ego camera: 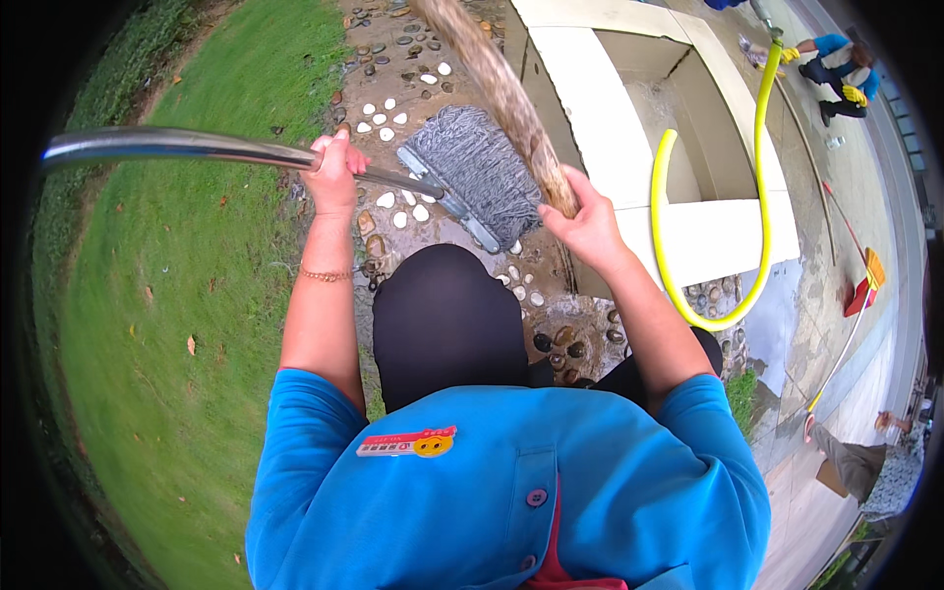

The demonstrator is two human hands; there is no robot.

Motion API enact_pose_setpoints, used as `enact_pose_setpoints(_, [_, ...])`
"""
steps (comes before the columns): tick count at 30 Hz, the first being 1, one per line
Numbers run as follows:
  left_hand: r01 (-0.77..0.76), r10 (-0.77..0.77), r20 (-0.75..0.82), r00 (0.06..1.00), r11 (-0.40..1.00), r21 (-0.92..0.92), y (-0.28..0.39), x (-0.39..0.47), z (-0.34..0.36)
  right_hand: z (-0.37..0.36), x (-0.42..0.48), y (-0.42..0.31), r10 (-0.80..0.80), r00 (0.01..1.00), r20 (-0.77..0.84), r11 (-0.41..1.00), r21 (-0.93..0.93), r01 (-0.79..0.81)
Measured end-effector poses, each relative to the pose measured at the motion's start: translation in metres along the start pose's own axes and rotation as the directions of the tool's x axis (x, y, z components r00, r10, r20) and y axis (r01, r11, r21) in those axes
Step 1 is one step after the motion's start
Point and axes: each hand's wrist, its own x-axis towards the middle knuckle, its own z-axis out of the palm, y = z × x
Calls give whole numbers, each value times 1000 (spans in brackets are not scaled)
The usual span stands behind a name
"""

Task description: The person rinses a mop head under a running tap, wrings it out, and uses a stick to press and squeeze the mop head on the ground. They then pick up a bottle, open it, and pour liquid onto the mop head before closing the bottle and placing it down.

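My left hand (333, 175) is closed around the metal handle (192, 144) of a flat mop, just above its narrower lower rod. The grey string mop head (476, 173), with a metal clamp bar along its edge, rests on a pebbled, wet ground. In my right hand (586, 225) is the end of a thick, mottled wooden stick (509, 92), which slants up across the mop head's right side. The stick's end at my palm is partly hidden by my fingers, and its far end runs out of the top of view.
Right of me stands a pale stone-edged basin (605, 81), a yellow hose (764, 169) looping over its rim. Grass (177, 295) lies left. Farther right are a person in yellow gloves (841, 77), a broom (875, 267), a red dustpan (859, 299) and a seated person (877, 464).
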Motion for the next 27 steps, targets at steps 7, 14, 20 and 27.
enact_pose_setpoints(7, [-30, 32, -54, 998, 999, 40, 2, 7, 25, 38, 105, -52, -166, 957, -239, 964, 165, 208])
enact_pose_setpoints(14, [-73, 67, -62, 996, 993, -93, -7, 11, 24, 83, -59, 238, 678, 733, 54, 612, -595, -521])
enact_pose_setpoints(20, [-94, 87, -66, 994, 989, -113, -11, 10, 23, 82, -8, 190, 518, 854, -48, 787, -364, -498])
enact_pose_setpoints(27, [-117, 103, -148, 984, 989, -91, -22, -13, 13, 99, 139, 21, -341, 891, -300, 934, 3, 358])
